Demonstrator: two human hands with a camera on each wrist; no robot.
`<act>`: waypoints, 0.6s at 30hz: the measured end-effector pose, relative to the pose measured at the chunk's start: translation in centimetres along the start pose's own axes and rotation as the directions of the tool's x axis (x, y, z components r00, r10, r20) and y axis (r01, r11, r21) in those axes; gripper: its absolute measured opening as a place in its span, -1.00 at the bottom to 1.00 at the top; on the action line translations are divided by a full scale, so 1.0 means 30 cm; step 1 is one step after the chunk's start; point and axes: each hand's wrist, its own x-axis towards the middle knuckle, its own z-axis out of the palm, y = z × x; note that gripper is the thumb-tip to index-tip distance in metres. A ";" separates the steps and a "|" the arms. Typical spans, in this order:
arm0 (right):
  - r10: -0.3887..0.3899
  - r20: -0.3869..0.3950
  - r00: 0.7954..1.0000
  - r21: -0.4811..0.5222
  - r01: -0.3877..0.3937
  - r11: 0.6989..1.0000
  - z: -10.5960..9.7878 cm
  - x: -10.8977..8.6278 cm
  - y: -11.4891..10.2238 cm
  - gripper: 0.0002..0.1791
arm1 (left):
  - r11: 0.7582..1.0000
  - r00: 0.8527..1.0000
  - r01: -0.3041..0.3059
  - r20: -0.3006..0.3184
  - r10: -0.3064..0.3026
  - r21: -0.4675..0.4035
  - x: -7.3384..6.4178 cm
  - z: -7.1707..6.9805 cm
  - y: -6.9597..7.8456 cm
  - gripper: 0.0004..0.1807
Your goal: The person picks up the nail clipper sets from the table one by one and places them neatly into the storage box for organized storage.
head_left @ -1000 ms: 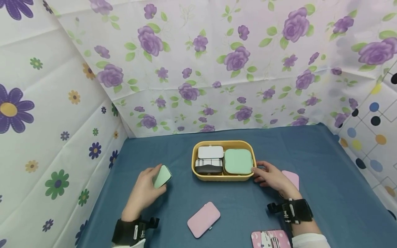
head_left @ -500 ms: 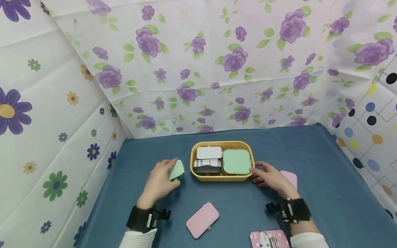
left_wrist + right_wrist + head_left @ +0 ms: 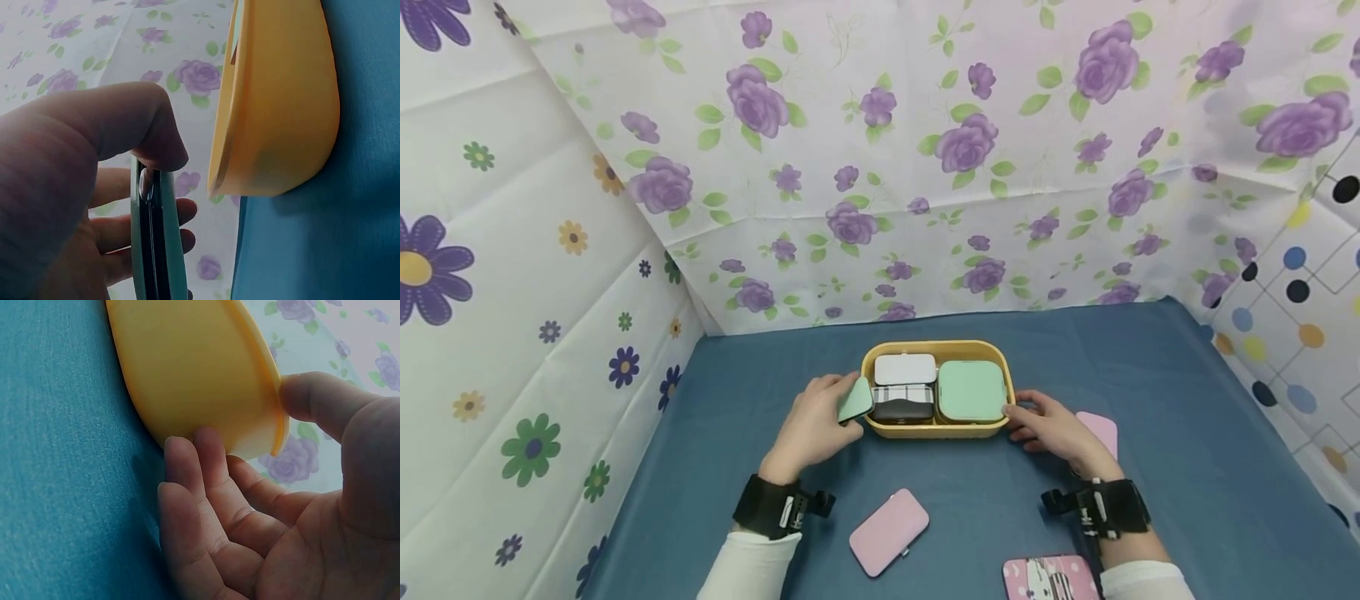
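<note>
My left hand (image 3: 812,427) holds a flat light-green clasp case (image 3: 857,402) by its edges, tilted, close at the left end of the yellow storage bin (image 3: 938,432). In the left wrist view the case (image 3: 153,237) shows a dark seam and a metal clasp, with my thumb over its near edge and my fingers behind it. At the bin's right end my right hand (image 3: 1054,425) grips the rim, thumb on top and fingers against the outer wall (image 3: 187,375). Inside the bin lie a white case (image 3: 905,368), a black-and-white plaid case (image 3: 902,403) and a larger mint-green case (image 3: 972,390).
A pink clasp case (image 3: 889,533) lies on the blue cloth (image 3: 737,367) in front of the bin. A pink cartoon-print case (image 3: 1048,578) is at the front edge, and another pink case (image 3: 1099,433) lies partly behind my right forearm. Patterned sheets (image 3: 820,167) wall in the table.
My left hand has moved right with the green case, from out on the left up to the bin's left end. My right hand stays at the bin's right rim.
</note>
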 end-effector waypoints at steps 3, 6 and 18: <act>0.003 0.003 1.000 0.002 -0.003 1.000 0.002 0.001 0.000 -0.09 | 0.999 1.000 -0.029 0.009 0.028 0.020 0.022 0.011 0.005 -0.20; 0.007 0.000 1.000 0.007 -0.007 1.000 0.005 0.000 -0.002 -0.09 | 0.997 0.997 -0.070 0.026 0.069 0.044 0.049 0.020 0.009 -0.20; 0.003 -0.005 1.000 -0.010 -0.003 1.000 0.004 -0.003 -0.006 -0.09 | 0.981 0.979 -0.177 0.122 0.166 0.084 0.161 0.043 0.060 -0.17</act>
